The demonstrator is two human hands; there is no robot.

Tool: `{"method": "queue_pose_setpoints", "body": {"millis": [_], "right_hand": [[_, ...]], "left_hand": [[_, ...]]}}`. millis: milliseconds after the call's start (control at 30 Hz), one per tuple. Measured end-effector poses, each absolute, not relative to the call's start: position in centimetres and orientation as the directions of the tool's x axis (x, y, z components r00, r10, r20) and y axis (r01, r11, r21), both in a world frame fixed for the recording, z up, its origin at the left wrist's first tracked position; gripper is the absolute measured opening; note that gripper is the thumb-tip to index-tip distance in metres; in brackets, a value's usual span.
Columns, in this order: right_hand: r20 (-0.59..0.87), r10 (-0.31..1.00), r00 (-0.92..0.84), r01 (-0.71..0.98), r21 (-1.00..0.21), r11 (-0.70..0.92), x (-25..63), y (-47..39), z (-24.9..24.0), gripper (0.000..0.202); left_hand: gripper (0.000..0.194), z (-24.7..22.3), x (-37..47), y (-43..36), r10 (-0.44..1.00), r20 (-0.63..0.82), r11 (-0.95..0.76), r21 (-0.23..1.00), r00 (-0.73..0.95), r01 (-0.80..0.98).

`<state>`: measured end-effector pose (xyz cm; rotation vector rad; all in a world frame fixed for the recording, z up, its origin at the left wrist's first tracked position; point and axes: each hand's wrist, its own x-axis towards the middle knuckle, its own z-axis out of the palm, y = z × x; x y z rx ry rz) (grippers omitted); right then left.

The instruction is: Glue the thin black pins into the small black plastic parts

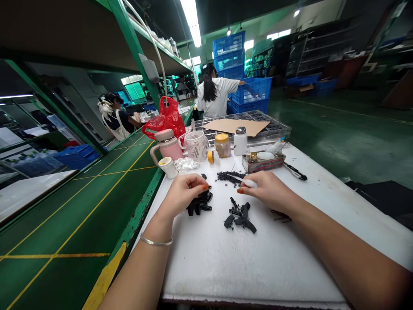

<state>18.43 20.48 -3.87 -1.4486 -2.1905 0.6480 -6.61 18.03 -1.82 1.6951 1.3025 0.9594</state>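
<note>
My left hand (187, 191) is pinched closed over a heap of black molded plastic parts (203, 206). Whatever its fingertips hold, if anything, is too small or hidden to make out. In my right hand (269, 188) is a slim white pointed tool (250, 183); its thin tip reaches left over a pile of tiny black ring-like pieces (222, 175). Between and just below the hands lie several black pistol-shaped parts (244, 221), loosely grouped on the white tabletop (206, 262). A few thin dark pieces (282, 216) rest under my right wrist.
Behind the hands stand a pink mug (171, 148), a yellow-lidded jar (222, 146), a white pump bottle (240, 142) and a small box of supplies (266, 163). Clear trays (280, 129) sit farther back. A green conveyor (80, 215) runs along the left; co-workers are beyond.
</note>
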Motion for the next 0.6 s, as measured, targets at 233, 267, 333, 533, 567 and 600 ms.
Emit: {"method": "queue_pose_setpoints", "body": {"millis": [233, 267, 333, 533, 567, 600], "right_hand": [[0.036, 0.966, -0.255, 0.826, -0.512, 0.237, 22.6, 21.4, -2.2, 0.016], [0.004, 0.963, -0.269, 0.826, -0.514, 0.232, 23.2, 21.4, -2.1, 0.013], [-0.079, 0.942, -0.326, 0.82, -0.519, 0.241, 24.0, 21.5, -2.0, 0.007], [-0.226, 0.896, -0.381, 0.866, -0.428, 0.26, 23.7, 21.5, -2.9, 0.01], [-0.223, 0.904, -0.364, 0.877, -0.41, 0.252, 23.5, 21.5, -3.1, 0.01], [-0.22, 0.911, -0.349, 0.888, -0.39, 0.246, 23.3, 21.5, -3.2, 0.01]], "left_hand": [[0.012, -3.5, -7.0, 18.2, 0.91, 0.033, -0.379, 0.471, 0.414, 0.796], [0.012, -3.6, -7.0, 18.2, 0.904, 0.037, -0.393, 0.467, 0.426, 0.792], [0.01, -3.7, -7.0, 18.4, 0.899, 0.046, -0.4, 0.493, 0.436, 0.772], [0.013, -2.5, -7.0, 18.5, 0.958, 0.117, -0.271, 0.66, 0.26, 0.701], [0.015, -2.3, -7.1, 18.5, 0.963, 0.137, -0.259, 0.695, 0.231, 0.671], [0.018, -2.2, -7.1, 18.5, 0.966, 0.156, -0.252, 0.738, 0.205, 0.626]]}}
